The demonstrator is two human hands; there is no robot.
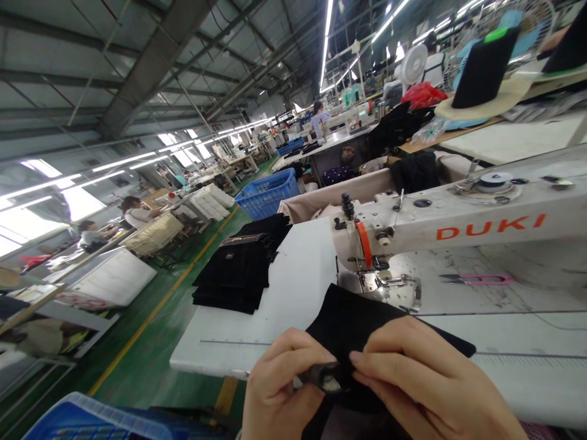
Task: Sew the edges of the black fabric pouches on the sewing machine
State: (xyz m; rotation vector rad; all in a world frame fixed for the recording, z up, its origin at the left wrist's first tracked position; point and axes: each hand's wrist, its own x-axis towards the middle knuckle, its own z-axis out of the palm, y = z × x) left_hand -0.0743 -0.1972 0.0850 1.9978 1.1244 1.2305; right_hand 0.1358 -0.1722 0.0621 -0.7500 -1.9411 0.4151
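A black fabric piece [351,311] lies over the front edge of the sewing table, close to the needle area of a white sewing machine [481,214]. My left hand [284,382] is closed around a small dark, shiny object [323,376] with a pale opening at its end; its exact kind is unclear. That object's tip is against or just over the fabric. With thumb and fingertips, my right hand [417,373] pinches the same black fabric beside it. The fabric's lower part is partly hidden by both hands.
A stack of black fabric pieces [238,263] sits on the table's left end. Pink-handled thread snips [486,279] lie under the machine arm. Blue baskets [268,194] stand beyond the table and at lower left. Other people work at tables farther off.
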